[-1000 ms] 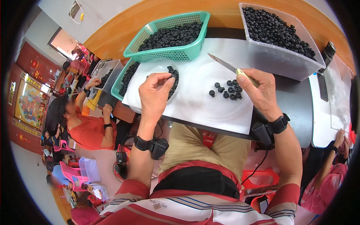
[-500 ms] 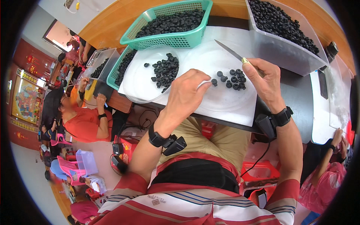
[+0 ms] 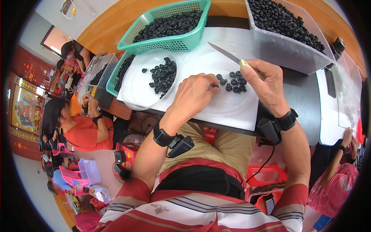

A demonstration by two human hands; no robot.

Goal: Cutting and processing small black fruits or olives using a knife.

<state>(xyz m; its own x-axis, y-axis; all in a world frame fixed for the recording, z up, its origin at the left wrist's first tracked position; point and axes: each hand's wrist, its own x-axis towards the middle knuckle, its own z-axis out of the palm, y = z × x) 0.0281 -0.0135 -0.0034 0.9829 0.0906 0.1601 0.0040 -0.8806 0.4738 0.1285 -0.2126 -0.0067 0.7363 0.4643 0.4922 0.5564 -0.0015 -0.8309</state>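
My right hand (image 3: 267,86) is closed round the handle of a knife (image 3: 225,53), whose bare blade points away to the far left above the white sheet. My left hand (image 3: 193,96) pinches a small black rubber part (image 3: 214,86) between thumb and forefinger, mostly covered by the fingers. Just beyond these fingertips lies a small group of loose black rubber parts (image 3: 234,82), round with a narrower neck, on a clear round tray (image 3: 228,109). To the left, a second clear round tray (image 3: 133,86) bears a larger pile of similar parts (image 3: 164,75).
A green basket (image 3: 168,45) of black parts stands at the back, with another green basket (image 3: 112,83) beside it. A translucent bin (image 3: 288,52) full of parts stands at the back right. A person in orange (image 3: 91,131) works at the left; another person's hands (image 3: 349,141) show at the right.
My left fingers have closed on a black part that lay at the near left of the small group. The whole view has shifted slightly; the knife stays in my right hand.
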